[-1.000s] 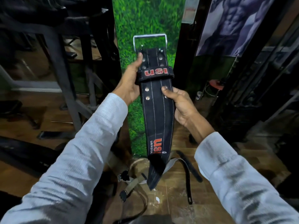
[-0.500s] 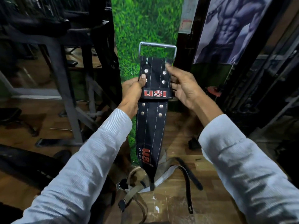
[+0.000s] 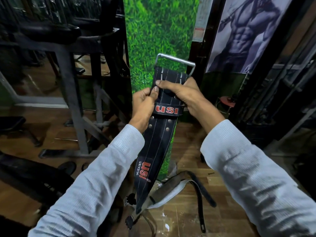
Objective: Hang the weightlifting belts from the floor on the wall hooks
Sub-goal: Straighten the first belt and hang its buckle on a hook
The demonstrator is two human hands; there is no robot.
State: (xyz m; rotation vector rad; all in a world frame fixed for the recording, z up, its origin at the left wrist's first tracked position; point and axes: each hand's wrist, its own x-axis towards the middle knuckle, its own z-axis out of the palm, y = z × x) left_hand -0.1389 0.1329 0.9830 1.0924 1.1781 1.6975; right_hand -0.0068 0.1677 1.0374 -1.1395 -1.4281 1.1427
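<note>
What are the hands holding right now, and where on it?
Both hands grip the black USI belt near its buckle end: left hand on the left edge, right hand across the top.

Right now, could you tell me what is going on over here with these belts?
A person in pale ribbed sleeves holds a black leather weightlifting belt with red USI lettering upright in front of a green grass-print wall panel. The left hand pinches its left edge, and the right hand grips near the silver metal buckle. It is not yet on any hook. Other belts lie on the wooden floor below.
</note>
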